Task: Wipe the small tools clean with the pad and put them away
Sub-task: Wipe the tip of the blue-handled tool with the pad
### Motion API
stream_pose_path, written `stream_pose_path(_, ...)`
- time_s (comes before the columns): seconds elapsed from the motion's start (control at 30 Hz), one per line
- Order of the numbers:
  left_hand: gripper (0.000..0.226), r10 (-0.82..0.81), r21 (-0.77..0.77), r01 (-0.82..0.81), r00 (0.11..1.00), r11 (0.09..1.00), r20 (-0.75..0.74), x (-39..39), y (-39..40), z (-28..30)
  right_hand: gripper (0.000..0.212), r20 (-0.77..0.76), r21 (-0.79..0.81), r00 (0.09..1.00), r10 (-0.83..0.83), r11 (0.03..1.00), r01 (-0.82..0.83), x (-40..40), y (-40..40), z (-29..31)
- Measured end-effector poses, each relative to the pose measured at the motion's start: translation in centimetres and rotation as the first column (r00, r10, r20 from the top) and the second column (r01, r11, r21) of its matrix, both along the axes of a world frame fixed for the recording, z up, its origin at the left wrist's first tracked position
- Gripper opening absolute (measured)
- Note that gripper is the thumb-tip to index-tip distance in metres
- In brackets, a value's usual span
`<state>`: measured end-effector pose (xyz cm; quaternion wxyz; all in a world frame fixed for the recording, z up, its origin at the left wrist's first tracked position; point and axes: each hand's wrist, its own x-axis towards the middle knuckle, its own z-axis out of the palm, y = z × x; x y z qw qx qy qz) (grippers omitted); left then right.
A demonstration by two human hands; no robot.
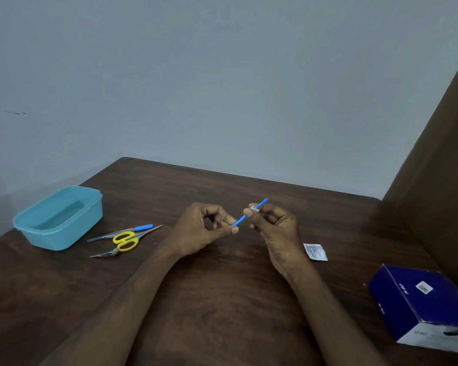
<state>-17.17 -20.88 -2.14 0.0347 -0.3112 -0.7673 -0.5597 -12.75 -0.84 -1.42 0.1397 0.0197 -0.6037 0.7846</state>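
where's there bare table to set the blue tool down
Bare wood lies in front of both hands, toward the far table edge, and between the right hand and blue box, past the sachet. Crowded beside the tub: scissors, tweezers.

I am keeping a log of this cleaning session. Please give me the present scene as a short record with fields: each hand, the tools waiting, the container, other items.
left hand: pinches the lower end of the blue tool
right hand: pinches the small white pad around the blue tool
waiting tools: yellow scissors, tweezers, blue-handled tool, lying together on the table
container: teal tub, open, no tools visible inside
other items: torn sachet, blue box
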Motion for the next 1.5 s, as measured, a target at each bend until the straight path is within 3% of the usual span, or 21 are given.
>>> stream_pose_path(0.13, 0.036, 0.019, 0.006, -0.019, 1.0, 1.0, -0.016, 0.1, 0.1, -0.1, 0.011, -0.004, -0.08, 0.999, -0.048, 0.996, 0.047, 0.0, -0.3, 0.1)
stream_pose_path(0.33, 0.007, 0.031, -0.05, -0.03, 0.999, 0.998, 0.017, 0.1, 0.0, -0.1, 0.012, 0.047, -0.321, 0.996, -0.074, 0.943, 0.085, -0.3, 0.0, 0.3)
stream_pose_path(0.47, 0.025, 0.041, -0.107, -0.041, 0.999, 0.993, -0.006, 0.4, 0.2, 0.2, 0.012, 0.051, -0.335, 0.995, -0.081, 0.938, 0.093, -0.2, 0.1, 0.4)
stream_pose_path(0.67, 0.033, 0.017, -0.097, -0.012, 0.998, 0.995, 0.054, -0.1, 0.3, -0.4, 0.012, 0.039, -0.349, 0.996, -0.083, 0.933, 0.091, -0.2, 0.5, 0.1)
stream_pose_path(0.9, 0.007, 0.041, 0.04, -0.042, 0.999, 0.998, 0.025, -0.6, 0.3, -0.6, 0.023, 0.028, -0.384, 0.995, -0.099, 0.918, 0.102, -0.3, 0.6, 0.0)
stream_pose_path(1.07, 0.011, 0.123, 0.185, -0.136, 0.989, 0.973, 0.081, -0.8, 0.3, -0.6, 0.027, 0.036, -0.363, 0.997, -0.071, 0.928, 0.08, -0.5, 0.4, -0.1)
stream_pose_path(1.27, 0.002, 0.138, 0.124, -0.142, 0.99, 0.982, 0.039, -0.4, 0.7, -0.7, 0.004, 0.06, -0.233, 0.996, -0.063, 0.969, 0.075, -0.6, 0.0, -0.4)
stream_pose_path(1.4, 0.025, 0.165, 0.075, -0.166, 0.986, 0.983, 0.018, 0.0, 0.5, -0.6, 0.012, 0.052, -0.152, 0.998, -0.047, 0.987, 0.055, 0.0, -0.6, -0.6)
stream_pose_path(1.5, 0.034, 0.101, 0.023, -0.105, 0.987, 0.994, 0.124, 0.3, 0.4, -0.3, 0.011, 0.047, -0.092, 0.998, -0.049, 0.994, 0.053, 0.0, -0.8, -0.6)
